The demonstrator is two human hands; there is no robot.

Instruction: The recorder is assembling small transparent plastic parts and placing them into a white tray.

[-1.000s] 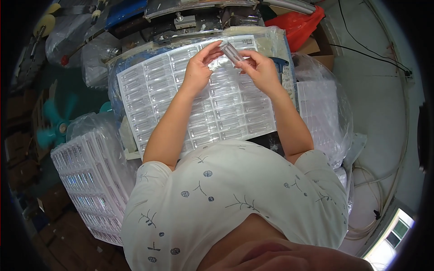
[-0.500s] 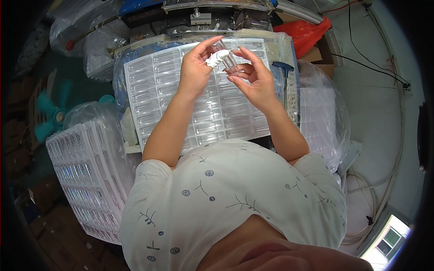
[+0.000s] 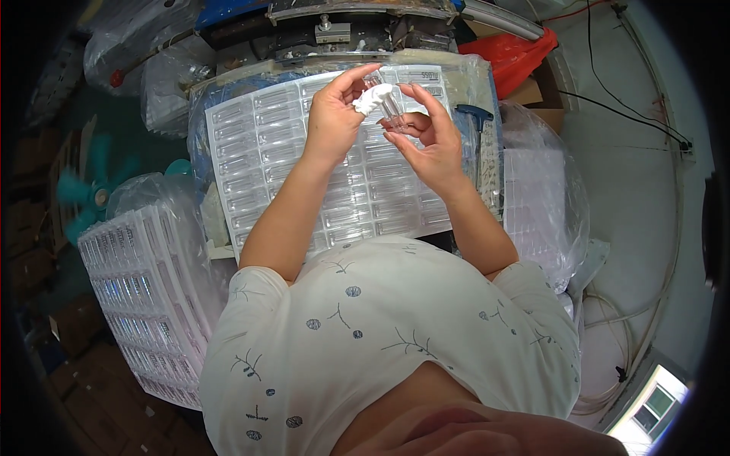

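Note:
My left hand [image 3: 334, 114] is closed, with a crumpled white cloth [image 3: 373, 98] bunched at its fingertips. The cloth lies against a small clear plastic tube [image 3: 391, 114], whose upper end shows by the left index finger. At the tube's lower end, the thumb and fingers of my right hand [image 3: 435, 144] curl round it. Both hands are above the far part of a white tray [image 3: 262, 171], which holds rows of similar clear tubes. Part of the tube is hidden by the cloth and fingers.
Stacked trays of clear tubes [image 3: 133, 281] stand at the left, partly in plastic wrap. A blue-handled tool [image 3: 475, 112] lies right of the tray. Beyond are a metal machine [image 3: 334, 32] and a red bag [image 3: 517, 57]. A bagged stack [image 3: 536, 197] is at the right; a teal fan [image 3: 99, 194] is at the left.
My left hand and the white cloth have shifted slightly to the right along with the tube. My right hand stays nearly in place around the tube's lower end.

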